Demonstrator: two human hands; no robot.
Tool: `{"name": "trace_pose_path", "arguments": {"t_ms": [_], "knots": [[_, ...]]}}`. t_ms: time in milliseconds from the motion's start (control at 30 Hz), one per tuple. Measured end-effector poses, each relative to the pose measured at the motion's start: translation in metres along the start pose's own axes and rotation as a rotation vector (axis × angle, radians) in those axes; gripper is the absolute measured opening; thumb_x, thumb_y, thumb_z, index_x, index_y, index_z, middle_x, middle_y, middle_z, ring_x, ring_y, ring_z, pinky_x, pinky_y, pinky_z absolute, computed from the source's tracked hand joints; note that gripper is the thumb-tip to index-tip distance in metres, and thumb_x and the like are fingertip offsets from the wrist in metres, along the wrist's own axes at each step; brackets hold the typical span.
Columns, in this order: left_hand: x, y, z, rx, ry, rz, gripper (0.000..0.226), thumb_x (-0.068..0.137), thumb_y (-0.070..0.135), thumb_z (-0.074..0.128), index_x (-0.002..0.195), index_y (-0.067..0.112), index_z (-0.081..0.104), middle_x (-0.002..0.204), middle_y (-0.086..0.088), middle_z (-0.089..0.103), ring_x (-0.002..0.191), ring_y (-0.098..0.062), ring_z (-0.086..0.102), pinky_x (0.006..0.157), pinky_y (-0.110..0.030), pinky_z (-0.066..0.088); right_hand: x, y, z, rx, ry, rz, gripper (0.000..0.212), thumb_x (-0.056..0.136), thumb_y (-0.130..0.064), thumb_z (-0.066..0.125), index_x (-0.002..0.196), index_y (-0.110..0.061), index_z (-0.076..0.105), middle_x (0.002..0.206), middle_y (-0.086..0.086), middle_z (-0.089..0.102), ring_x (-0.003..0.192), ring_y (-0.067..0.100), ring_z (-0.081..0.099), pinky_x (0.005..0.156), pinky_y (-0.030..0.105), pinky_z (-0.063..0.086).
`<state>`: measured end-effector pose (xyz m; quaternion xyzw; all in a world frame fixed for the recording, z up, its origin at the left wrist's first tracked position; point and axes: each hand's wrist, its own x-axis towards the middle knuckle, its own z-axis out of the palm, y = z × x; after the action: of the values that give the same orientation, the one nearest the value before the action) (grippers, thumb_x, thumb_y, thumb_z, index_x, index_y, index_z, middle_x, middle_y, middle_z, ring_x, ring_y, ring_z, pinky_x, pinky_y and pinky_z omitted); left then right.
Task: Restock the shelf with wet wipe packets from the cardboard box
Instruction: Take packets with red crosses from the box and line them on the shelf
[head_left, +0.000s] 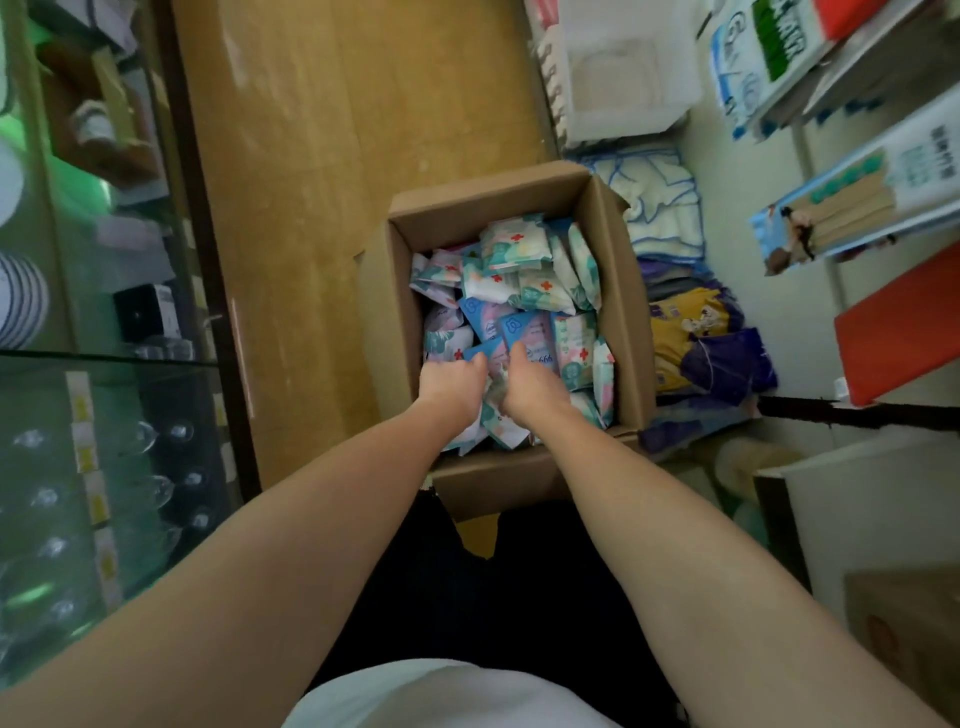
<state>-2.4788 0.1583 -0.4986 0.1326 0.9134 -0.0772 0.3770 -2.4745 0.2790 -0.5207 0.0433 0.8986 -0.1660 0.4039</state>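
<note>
The wet wipe packets (524, 280) lie in a loose heap inside the open cardboard box (621, 312), which stands on the wooden floor (322, 156) directly in front of the person. Most packets are white with teal leaf prints and small red crosses; a few near the middle are blue and pink (527, 332).

Both hands reach down into the near half of the box, side by side and nearly touching. The left hand (451, 382) has its fingers curled down over the edge of a blue packet (480, 356), gripping it. The right hand (530, 387) has its fingers bent into the pile just beside the larger blue and pink packet; they are buried among the packets, so whether they hold one cannot be told.

The box flaps are folded outward, the near flap (493, 483) resting toward the person's dark trousers.

To the right of the box, stacked bagged goods sit against the shelf (883, 41) unit: a white and blue quilted bundle (660, 208), then a yellow and purple package (696, 338). The shelves above them carry flat boxed goods and a red item (904, 332). To the left stands a glass display cabinet (104, 364) with glassware and stacked bowls inside.
</note>
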Motion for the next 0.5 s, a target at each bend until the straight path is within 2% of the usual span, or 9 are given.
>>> {"name": "trace_pose_path", "arguments": {"t_ms": [67,167,300,400,500], "knots": [[-0.006,-0.001,-0.009,-0.017,0.041,0.043,0.031,0.094,0.007,0.045,0.125,0.012,0.039,0.112,-0.006,0.065,0.098,-0.028,0.065,0.065,-0.032,0.038,-0.01,-0.001,-0.004,0.013,0.019,0.006,0.045,0.089,-0.016,0.061,0.126,-0.019,0.036,0.096,0.011,0.061,0.093,0.034,0.062,0.065,0.039,0.042],[-0.014,-0.002,-0.024,0.015,0.071,0.099,0.029,0.096,0.008,0.044,0.125,0.011,0.043,0.116,-0.009,0.061,0.103,-0.029,0.062,0.069,-0.036,0.041,-0.032,0.0,-0.017,0.004,0.059,0.04,0.025,0.095,-0.023,0.056,0.119,-0.018,0.049,0.108,0.012,0.062,0.1,0.034,0.06,0.069,0.039,0.043],[-0.026,0.002,-0.048,0.087,0.12,0.2,0.027,0.095,0.008,0.045,0.122,0.012,0.05,0.116,-0.009,0.061,0.102,-0.028,0.062,0.069,-0.036,0.042,-0.064,0.006,-0.031,-0.002,0.149,0.15,0.026,0.093,-0.025,0.059,0.118,-0.018,0.055,0.118,0.009,0.061,0.107,0.031,0.06,0.078,0.037,0.045],[-0.036,0.01,-0.065,0.109,0.159,0.262,0.03,0.096,0.008,0.044,0.124,0.014,0.051,0.117,-0.008,0.062,0.106,-0.028,0.061,0.071,-0.037,0.041,-0.086,0.013,-0.04,0.037,0.24,0.212,0.023,0.092,-0.018,0.06,0.114,-0.016,0.056,0.114,0.01,0.062,0.103,0.031,0.061,0.072,0.035,0.046],[-0.048,0.024,-0.085,0.134,0.199,0.361,0.035,0.094,0.007,0.045,0.127,0.017,0.051,0.121,-0.008,0.061,0.11,-0.028,0.059,0.074,-0.039,0.044,-0.115,0.022,-0.048,0.113,0.377,0.278,0.019,0.094,-0.016,0.057,0.112,-0.013,0.053,0.111,0.014,0.063,0.102,0.036,0.061,0.072,0.038,0.045]]}}
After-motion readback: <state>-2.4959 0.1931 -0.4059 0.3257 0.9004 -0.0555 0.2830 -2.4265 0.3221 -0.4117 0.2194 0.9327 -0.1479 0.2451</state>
